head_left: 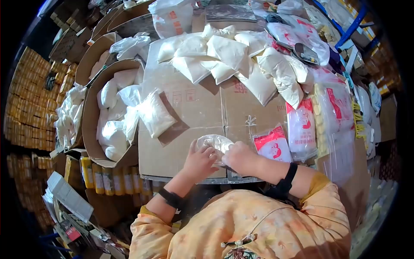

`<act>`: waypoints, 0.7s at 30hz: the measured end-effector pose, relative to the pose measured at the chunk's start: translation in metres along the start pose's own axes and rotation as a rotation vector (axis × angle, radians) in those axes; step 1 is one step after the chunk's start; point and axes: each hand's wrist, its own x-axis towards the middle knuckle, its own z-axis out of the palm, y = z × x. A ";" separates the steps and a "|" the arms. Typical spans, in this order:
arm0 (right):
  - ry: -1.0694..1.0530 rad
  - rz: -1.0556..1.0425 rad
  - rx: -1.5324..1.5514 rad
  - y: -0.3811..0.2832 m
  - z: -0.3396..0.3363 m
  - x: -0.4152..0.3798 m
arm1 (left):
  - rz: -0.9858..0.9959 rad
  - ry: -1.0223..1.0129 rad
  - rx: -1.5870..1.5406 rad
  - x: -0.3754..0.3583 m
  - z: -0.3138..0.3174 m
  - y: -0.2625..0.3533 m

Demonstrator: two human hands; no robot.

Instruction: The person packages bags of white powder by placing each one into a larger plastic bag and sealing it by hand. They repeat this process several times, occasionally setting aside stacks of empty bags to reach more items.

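Near the front edge of the cardboard-covered table [200,116], both hands are on a clear plastic bag [215,140] with pale contents. My left hand [199,160] has its fingers bent against the bag's left side. From the right, my right hand [240,158] is closed on the bag's edge in a fist-like pinch. Just right of it lies a printed pink-and-white packet [273,146]. Left of the hands rests a filled bag of white powder [154,113]. Farther back, several pale powder bags [227,52] are piled together.
Large cardboard boxes [88,125] holding white bags stand at the left. Printed plastic packets [300,129] and flat clear bags [338,149] cover the table's right side. Below the left edge are several yellow-wrapped packs [107,178]. A blue metal frame [351,28] rises at the back right.
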 end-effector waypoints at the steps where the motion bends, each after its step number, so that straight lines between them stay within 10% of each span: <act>1: -0.081 0.043 -0.012 0.002 -0.003 0.002 | 0.015 -0.039 0.038 0.001 0.000 -0.002; 8: -0.230 -0.012 -0.059 0.005 -0.028 0.009 | -0.002 -0.423 0.100 0.011 -0.010 -0.013; 11: -0.206 0.084 -0.053 0.008 -0.046 0.005 | 0.142 -0.113 0.244 0.006 -0.017 -0.022; 16: -0.015 0.062 -0.190 0.026 -0.015 -0.007 | 0.149 -0.370 0.169 0.013 -0.009 -0.013; 21: 0.296 0.110 -0.119 0.017 -0.025 -0.013 | 0.299 0.068 0.301 0.009 -0.028 -0.035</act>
